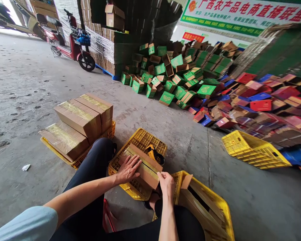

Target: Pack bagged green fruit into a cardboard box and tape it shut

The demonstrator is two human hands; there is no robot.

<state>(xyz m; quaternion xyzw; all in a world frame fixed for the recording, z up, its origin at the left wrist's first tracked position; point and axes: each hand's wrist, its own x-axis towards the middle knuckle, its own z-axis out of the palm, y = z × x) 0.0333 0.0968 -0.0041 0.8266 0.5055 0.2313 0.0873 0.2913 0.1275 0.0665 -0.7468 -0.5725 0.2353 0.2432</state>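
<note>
A cardboard box (146,167) lies on an upturned yellow plastic crate (137,135) between my knees. A strip of yellowish packing tape (149,168) runs along its top, beside a dark gap between the flaps. My left hand (129,168) lies flat on the box's left part with its fingers stretched out. At the right end my right hand (166,183) is closed, its fingertips pinched at the end of the tape strip. Behind the box, on the crate, rests a yellow-and-black tape dispenser (155,154).
Taped boxes (81,115) are stacked on a yellow crate to the left. Near my right knee, another yellow crate (225,207) holds cardboard. A yellow crate (253,150) stands further right. Piles of green boxes (167,97) and red-blue boxes (261,105) lie ahead, with a red scooter (67,50) behind.
</note>
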